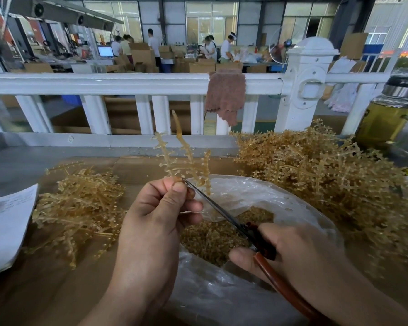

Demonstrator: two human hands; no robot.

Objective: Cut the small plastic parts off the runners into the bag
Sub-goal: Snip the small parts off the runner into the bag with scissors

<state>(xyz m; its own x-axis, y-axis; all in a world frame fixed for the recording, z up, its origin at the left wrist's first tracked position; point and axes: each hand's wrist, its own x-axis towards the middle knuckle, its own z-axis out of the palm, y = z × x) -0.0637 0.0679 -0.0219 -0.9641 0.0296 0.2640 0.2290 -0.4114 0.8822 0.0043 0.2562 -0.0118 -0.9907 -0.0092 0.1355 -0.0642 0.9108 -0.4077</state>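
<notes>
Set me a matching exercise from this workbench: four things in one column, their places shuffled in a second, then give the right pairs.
Things
1. amber branched plastic runner
2. red-handled metal scissors
3. brown cloth
4. glass bottle of yellow liquid

Places
A. draped over the white railing
B. gripped in the right hand
C. standing at the far right
D. held up in the left hand

Pairs: 1-D, 2-B, 3-A, 4-C
</notes>
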